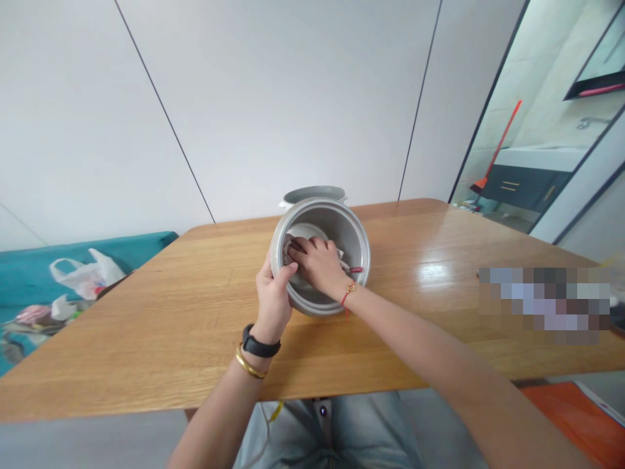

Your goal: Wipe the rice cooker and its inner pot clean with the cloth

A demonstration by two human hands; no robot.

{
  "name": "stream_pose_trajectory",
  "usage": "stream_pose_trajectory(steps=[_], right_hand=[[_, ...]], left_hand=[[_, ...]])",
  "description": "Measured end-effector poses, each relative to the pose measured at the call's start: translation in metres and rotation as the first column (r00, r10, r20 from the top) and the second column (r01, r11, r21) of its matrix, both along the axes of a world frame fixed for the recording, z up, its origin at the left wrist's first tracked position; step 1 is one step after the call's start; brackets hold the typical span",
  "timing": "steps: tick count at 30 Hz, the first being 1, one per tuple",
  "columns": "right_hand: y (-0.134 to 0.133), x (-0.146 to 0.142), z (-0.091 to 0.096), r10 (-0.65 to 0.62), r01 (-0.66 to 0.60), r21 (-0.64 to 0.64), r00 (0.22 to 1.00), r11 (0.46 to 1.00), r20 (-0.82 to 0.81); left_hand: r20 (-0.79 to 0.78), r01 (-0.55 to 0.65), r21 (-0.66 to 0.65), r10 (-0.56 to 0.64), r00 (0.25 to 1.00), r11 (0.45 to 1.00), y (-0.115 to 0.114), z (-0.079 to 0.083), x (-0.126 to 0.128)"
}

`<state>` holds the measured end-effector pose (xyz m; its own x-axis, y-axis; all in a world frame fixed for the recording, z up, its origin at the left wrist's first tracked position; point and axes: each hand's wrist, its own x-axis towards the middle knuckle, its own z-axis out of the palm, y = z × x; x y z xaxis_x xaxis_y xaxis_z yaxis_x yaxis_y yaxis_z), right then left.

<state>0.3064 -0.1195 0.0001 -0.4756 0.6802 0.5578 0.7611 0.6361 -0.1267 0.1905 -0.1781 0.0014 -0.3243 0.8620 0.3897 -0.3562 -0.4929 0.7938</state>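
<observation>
A round grey pot (359, 225) is tilted on the table with its wide mouth facing me. My left hand (274, 294) grips its left wall, the thumb over the rim and the other fingers mostly hidden behind. Inside the pot, my right hand (322, 266) presses against the inner left side. A crumpled light cloth (344, 266) with a red edge shows beneath and beside that hand, and the fingers are closed on it. Part of the cloth is covered by the hand. Just behind the pot stands another round grey vessel (315, 193) with small side handles, mostly hidden.
The wooden table (195, 312) runs up to a white panelled wall (293, 98). A teal sofa (146, 247) with a plastic bag (88, 277) is at the left. A blurred-out object (547, 303) lies at the right. Beyond a doorway is a sink cabinet (525, 185).
</observation>
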Motion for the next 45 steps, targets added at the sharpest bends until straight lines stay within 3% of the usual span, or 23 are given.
stream_pose_trajectory(steps=[2, 5, 7, 10, 12, 13, 15, 16, 17, 19, 21, 23, 26, 29, 31, 32, 34, 36, 37, 39, 41, 43, 45], right_hand=[[-0.001, 0.009, 0.004, -0.129, 0.123, 0.047, 0.982, 0.991, 0.137], [-0.014, 0.026, 0.008, -0.200, 0.191, 0.063, 0.963, 0.980, 0.179], [-0.024, 0.039, 0.010, -0.231, 0.220, 0.117, 0.968, 0.969, 0.096], [-0.024, 0.063, 0.012, -0.303, 0.340, 0.146, 0.925, 0.929, -0.228], [-0.013, 0.078, 0.010, -0.269, 0.373, 0.090, 0.797, 0.924, -0.541], [-0.007, 0.084, 0.008, -0.215, 0.337, 0.039, 0.683, 0.941, -0.698], [0.002, 0.089, 0.005, -0.130, 0.092, -0.103, 0.369, 0.990, -0.920], [0.004, 0.089, 0.003, -0.143, -0.103, -0.168, 0.216, 0.980, -0.966], [0.004, 0.087, 0.002, -0.185, -0.293, -0.207, 0.100, 0.934, -0.978], [-0.001, 0.082, 0.002, -0.283, -0.517, -0.237, -0.011, 0.823, -0.959], [-0.006, 0.078, 0.005, -0.351, -0.526, -0.274, -0.051, 0.805, -0.935], [-0.008, 0.079, 0.009, -0.411, -0.469, -0.332, -0.075, 0.819, -0.908], [-0.007, 0.087, 0.015, -0.463, -0.445, -0.387, -0.072, 0.808, -0.884], [-0.006, 0.094, 0.021, -0.455, -0.450, -0.401, -0.012, 0.798, -0.890], [-0.006, 0.095, 0.026, -0.425, -0.449, -0.385, 0.015, 0.806, -0.905], [-0.006, 0.094, 0.029, -0.402, -0.446, -0.365, 0.012, 0.817, -0.916], [-0.010, 0.088, 0.034, -0.351, -0.422, -0.318, 0.001, 0.849, -0.936], [-0.020, 0.076, 0.034, -0.287, -0.336, -0.294, 0.070, 0.895, -0.955], [-0.028, 0.067, 0.032, -0.243, -0.247, -0.273, 0.148, 0.930, -0.959], [-0.049, 0.046, 0.026, -0.143, -0.012, -0.160, 0.385, 0.987, -0.912], [-0.071, 0.024, 0.020, -0.080, 0.147, 0.021, 0.644, 0.989, -0.761], [-0.083, 0.009, 0.022, -0.067, 0.161, 0.115, 0.816, 0.980, -0.575], [-0.076, 0.006, 0.035, -0.018, 0.093, 0.131, 0.875, 0.987, -0.484]], left_hand=[[0.000, -0.020, -0.026, 0.020, 1.000, 0.999, -0.001, 0.002, -0.005], [0.010, -0.058, -0.061, 0.059, 0.998, 0.996, -0.003, 0.004, -0.014], [0.009, -0.098, -0.062, 0.099, 0.995, 0.993, -0.003, 0.005, -0.018], [-0.017, -0.167, -0.046, 0.166, 0.986, 0.985, -0.004, 0.005, -0.020], [-0.001, -0.213, -0.038, 0.213, 0.977, 0.976, -0.003, 0.004, -0.019], [0.026, -0.230, -0.040, 0.231, 0.973, 0.972, -0.002, 0.004, -0.019], [0.085, -0.246, -0.055, 0.250, 0.964, 0.968, 0.000, 0.004, -0.019], [0.099, -0.244, -0.066, 0.250, 0.963, 0.968, 0.002, 0.003, -0.019], [0.089, -0.236, -0.075, 0.243, 0.966, 0.969, 0.004, 0.002, -0.020], [-0.020, -0.238, -0.050, 0.237, 0.971, 0.970, 0.006, 0.000, -0.024], [-0.254, -0.268, 0.085, 0.281, 0.925, 0.960, 0.006, -0.001, -0.033], [-0.498, -0.274, 0.342, 0.421, 0.758, 0.899, 0.004, 0.000, -0.046], [-0.681, -0.075, 0.669, 0.650, 0.338, 0.740, -0.004, 0.008, -0.067], [-0.728, 0.256, 0.655, 0.685, -0.039, 0.711, -0.013, 0.020, -0.078], [-0.733, 0.381, 0.571, 0.660, -0.162, 0.727, -0.017, 0.026, -0.077], [-0.735, 0.405, 0.551, 0.654, -0.178, 0.730, -0.018, 0.028, -0.074], [-0.753, 0.378, 0.566, 0.646, -0.127, 0.733, -0.018, 0.029, -0.067], [-0.796, 0.227, 0.593, 0.605, 0.020, 0.773, -0.017, 0.028, -0.058], [-0.818, 0.119, 0.574, 0.561, 0.128, 0.810, -0.016, 0.026, -0.053], [-0.811, -0.091, 0.448, 0.447, 0.378, 0.890, -0.013, 0.022, -0.044], [-0.726, -0.183, 0.285, 0.337, 0.599, 0.941, -0.009, 0.017, -0.038], [-0.613, -0.185, 0.172, 0.253, 0.749, 0.967, -0.005, 0.011, -0.035], [-0.511, -0.172, 0.077, 0.187, 0.839, 0.982, -0.003, 0.005, -0.036]])
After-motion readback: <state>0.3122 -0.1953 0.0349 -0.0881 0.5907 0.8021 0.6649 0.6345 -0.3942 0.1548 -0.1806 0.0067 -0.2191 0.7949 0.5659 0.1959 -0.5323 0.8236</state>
